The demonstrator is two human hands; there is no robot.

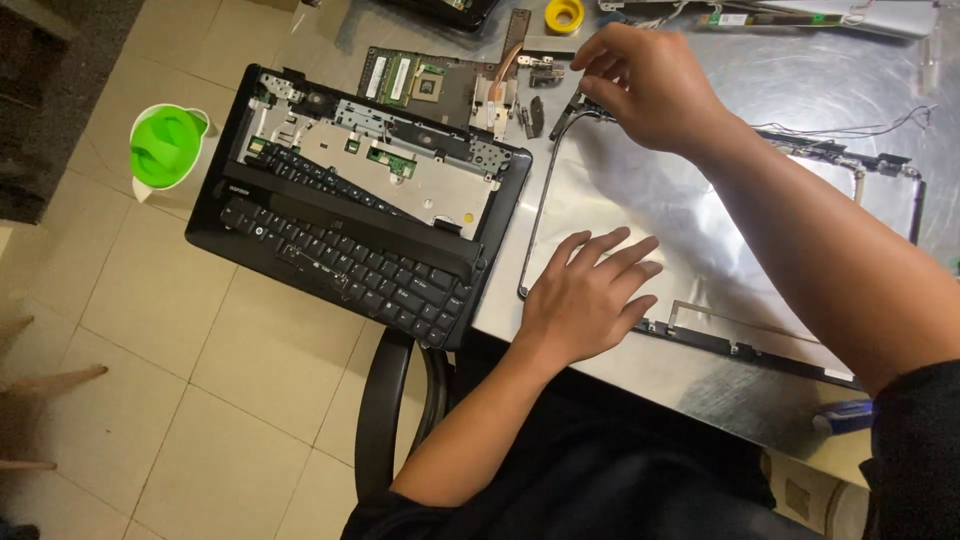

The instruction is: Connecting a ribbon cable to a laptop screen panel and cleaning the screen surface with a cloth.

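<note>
Fingers of left hand (590, 290) spread flat on screen panel (690, 240); right hand (650, 85) fingers pinch panel corner, fingertips hidden.

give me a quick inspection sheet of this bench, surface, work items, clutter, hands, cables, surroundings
surface: grey metal table, scuffed and reflective
job's things: laptop screen back panel lying flat; opened laptop base with loosened keyboard overhanging the table edge
clutter: bare circuit board, small hinge parts, yellow tape roll
hands: left hand flat on the panel, holding nothing; right hand pinching at the panel's top corner, what it grips cannot be told
cables: thin wires trailing from the panel's upper right edge
surroundings: tiled floor, green and white jug on it, black chair back
</note>
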